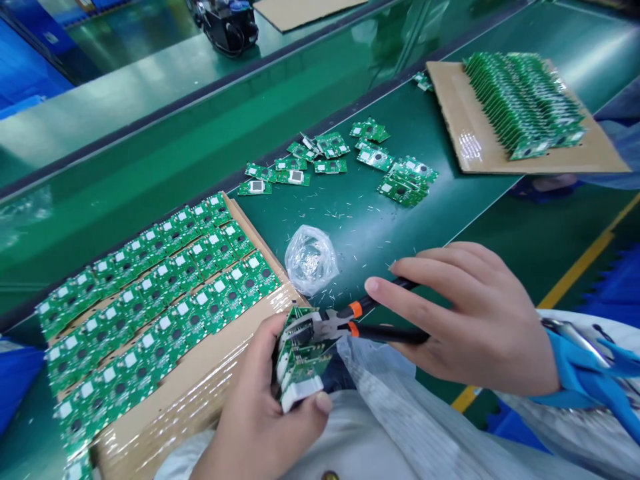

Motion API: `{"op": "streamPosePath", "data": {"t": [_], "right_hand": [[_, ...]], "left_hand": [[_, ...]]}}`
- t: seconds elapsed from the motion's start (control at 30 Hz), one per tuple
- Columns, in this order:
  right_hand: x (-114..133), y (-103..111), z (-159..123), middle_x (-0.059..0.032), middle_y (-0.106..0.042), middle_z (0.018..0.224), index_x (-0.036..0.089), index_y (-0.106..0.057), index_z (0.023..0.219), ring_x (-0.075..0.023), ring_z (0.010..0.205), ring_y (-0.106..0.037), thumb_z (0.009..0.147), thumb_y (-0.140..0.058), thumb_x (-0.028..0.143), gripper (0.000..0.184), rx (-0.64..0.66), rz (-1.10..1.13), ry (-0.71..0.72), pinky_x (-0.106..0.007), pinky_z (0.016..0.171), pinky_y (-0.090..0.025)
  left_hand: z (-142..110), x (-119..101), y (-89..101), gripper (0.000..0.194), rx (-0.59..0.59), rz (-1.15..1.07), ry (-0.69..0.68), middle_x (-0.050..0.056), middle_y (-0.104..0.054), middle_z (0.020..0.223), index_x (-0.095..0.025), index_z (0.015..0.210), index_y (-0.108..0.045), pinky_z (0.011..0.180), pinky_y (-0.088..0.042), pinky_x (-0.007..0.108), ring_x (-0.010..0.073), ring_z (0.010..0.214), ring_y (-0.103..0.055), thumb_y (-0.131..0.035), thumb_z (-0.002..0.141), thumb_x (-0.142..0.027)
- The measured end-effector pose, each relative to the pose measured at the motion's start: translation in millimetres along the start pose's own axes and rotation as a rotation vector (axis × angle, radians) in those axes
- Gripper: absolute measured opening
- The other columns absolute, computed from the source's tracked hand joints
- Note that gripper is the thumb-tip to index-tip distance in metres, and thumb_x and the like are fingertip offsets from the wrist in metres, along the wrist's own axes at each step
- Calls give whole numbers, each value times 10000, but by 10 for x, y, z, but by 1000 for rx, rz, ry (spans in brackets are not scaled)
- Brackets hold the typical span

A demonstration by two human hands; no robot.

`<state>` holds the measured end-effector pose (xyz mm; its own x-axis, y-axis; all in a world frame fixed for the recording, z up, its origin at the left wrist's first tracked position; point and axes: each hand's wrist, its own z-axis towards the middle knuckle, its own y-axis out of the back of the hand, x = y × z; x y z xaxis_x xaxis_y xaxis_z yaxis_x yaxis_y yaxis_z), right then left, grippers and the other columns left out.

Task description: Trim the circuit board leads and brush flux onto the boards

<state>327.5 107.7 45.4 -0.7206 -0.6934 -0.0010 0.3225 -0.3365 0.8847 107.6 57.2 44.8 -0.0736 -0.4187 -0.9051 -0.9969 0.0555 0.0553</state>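
Note:
My left hand [260, 400] is closed around a small stack of green circuit boards [303, 360] with white blocks on them. In my right hand [470, 313] are cutting pliers [350, 320] with black handles and orange bands. The jaws of the pliers lie against the upper part of the held boards, at the pins; whether they are fully closed is hard to see. Just beyond the boards sits a clear plastic bag [311, 260] with cut metal pins inside. A blue wrist strap [580, 373] circles my right wrist.
Rows of circuit boards [160, 320] lie on a cardboard sheet [195, 387] at left. Loose boards [400, 177] and scattered pins cover part of the green table [350, 220]. Another cardboard sheet [465, 150] at right bears upright boards [525, 107]. A black device [230, 30] stands far back.

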Motion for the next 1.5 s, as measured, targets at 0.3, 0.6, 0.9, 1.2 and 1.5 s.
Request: {"op": "streamPosePath", "data": {"t": [0.3, 0.6, 0.9, 1.2, 1.5], "right_hand": [[25, -57, -49, -65, -650, 860, 206, -557, 1113, -199, 687, -552, 773, -576, 203, 341, 76, 90, -57, -364, 582, -428], [102, -100, -90, -55, -673, 807, 144, -594, 1076, -146, 594, -580, 778, -587, 224, 309, 59, 166, -128, -287, 513, -437], [71, -65, -144, -105, -665, 888, 131, -576, 1137, -196, 697, -622, 786, -574, 257, 373, 167, 220, -196, -315, 543, -482], [5, -5, -146, -119, -607, 914, 187, -536, 1140, -264, 743, -567, 772, -566, 243, 373, 89, 50, -132, -429, 607, -446], [33, 30, -109, -102, -609, 907, 242, -529, 1139, -263, 745, -574, 739, -554, 201, 403, 76, 23, -116, -417, 616, -411]], "left_hand": [[25, 54, -1, 507, -28, 86, -26, 14, -660, 1065, -259, 1169, -508, 755, -543, 279, 194, 906, -654, -703, 705, -319], [72, 36, -40, 522, 3, 95, 44, 71, -644, 1119, -205, 1182, -485, 794, -515, 312, 225, 925, -645, -677, 704, -287], [146, -15, -9, 441, 95, -32, 164, 16, -693, 921, -208, 1056, -549, 725, -518, 250, 170, 805, -644, -720, 692, -389], [-24, 60, 68, 630, 55, -118, 89, 30, -691, 986, -243, 1136, -520, 692, -511, 210, 144, 772, -647, -782, 618, -488], [-81, 82, 89, 580, 54, -11, -47, 26, -687, 918, -267, 1134, -533, 630, -525, 234, 151, 697, -634, -733, 657, -531]]}}
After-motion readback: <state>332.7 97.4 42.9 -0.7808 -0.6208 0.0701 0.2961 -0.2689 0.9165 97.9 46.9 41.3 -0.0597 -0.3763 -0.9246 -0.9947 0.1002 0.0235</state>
